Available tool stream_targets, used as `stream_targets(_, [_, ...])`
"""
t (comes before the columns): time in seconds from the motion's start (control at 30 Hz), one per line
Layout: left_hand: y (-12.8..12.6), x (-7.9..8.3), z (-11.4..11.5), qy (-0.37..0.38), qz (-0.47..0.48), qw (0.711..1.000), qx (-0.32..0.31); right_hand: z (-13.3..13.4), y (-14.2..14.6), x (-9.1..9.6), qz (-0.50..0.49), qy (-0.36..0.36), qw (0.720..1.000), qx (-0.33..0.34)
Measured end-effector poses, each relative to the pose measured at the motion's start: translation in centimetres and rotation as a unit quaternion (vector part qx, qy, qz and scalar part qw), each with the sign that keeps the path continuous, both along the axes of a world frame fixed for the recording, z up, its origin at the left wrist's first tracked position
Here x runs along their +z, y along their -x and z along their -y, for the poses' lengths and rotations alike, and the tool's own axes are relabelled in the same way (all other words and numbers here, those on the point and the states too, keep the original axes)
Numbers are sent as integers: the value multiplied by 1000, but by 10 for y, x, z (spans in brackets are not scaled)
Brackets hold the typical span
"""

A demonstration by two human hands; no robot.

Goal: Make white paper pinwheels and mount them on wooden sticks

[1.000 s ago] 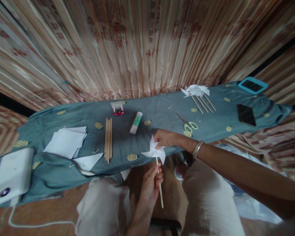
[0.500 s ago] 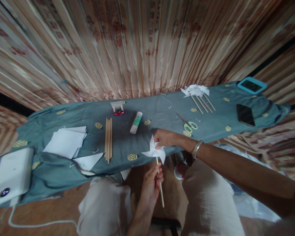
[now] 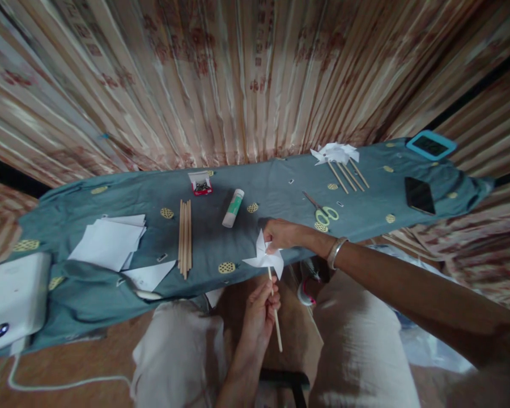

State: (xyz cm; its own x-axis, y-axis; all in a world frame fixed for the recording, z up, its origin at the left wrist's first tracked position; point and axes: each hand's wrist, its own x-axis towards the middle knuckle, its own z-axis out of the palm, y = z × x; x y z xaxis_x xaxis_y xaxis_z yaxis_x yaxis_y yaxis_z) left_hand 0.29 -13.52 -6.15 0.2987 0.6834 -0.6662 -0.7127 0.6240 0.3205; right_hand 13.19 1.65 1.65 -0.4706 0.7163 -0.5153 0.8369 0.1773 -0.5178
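Observation:
A white paper pinwheel [image 3: 263, 258] sits on top of a thin wooden stick [image 3: 275, 317], held over my lap at the near edge of the table. My left hand [image 3: 259, 314] is closed around the stick just below the paper. My right hand [image 3: 283, 234] pinches the pinwheel at its centre from behind, a silver bangle on the wrist. Several more sticks [image 3: 185, 235] lie in a bundle on the blue-grey cloth [image 3: 280, 195], left of a glue stick [image 3: 233, 208].
A stack of white paper squares [image 3: 108, 248] lies at the left, a white box [image 3: 11, 297] beyond it. A small red box of pins [image 3: 202, 184], green scissors [image 3: 325, 212], finished pinwheels [image 3: 338, 158], a dark phone [image 3: 417, 194] and a blue-framed device [image 3: 430, 145] are on the table. A curtain hangs behind.
Nothing but a slight camera shift; both hands keep the same hold on the pinwheel and stick.

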Motion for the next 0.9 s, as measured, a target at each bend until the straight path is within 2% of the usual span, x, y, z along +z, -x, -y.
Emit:
stream_targets(0.23, [7, 6, 0, -16, -3, 1000, 17, 4, -12, -7, -81, 32, 995, -40])
stream_targets(0.4, [9, 17, -3, -23, 3, 999, 23, 22, -40, -8, -180, 10, 974, -133])
stream_targets(0.43, [10, 20, -4, -26, 4, 999, 23, 28, -46, -8, -208, -10, 963, -170])
stream_targets(0.53, [12, 29, -9, -43, 5, 999, 23, 48, -59, -8, -345, -67, 860, -371])
stream_targets(0.57, [13, 33, -11, -48, 3, 999, 22, 55, -61, -9, -376, -75, 826, -413])
stream_targets(0.63, [15, 41, -17, -52, -10, 998, 20, 68, -59, -13, -415, -67, 782, -460])
stream_targets(0.7, [17, 50, -25, -58, -35, 998, 16, 78, -51, -16, -429, -52, 770, -470])
stream_targets(0.83, [13, 63, -46, -101, -74, 992, 0, 86, -29, -19, -466, -15, 779, -418])
stream_targets(0.9, [8, 65, -56, -121, -76, 990, -20, 86, -21, -21, -505, 12, 770, -391])
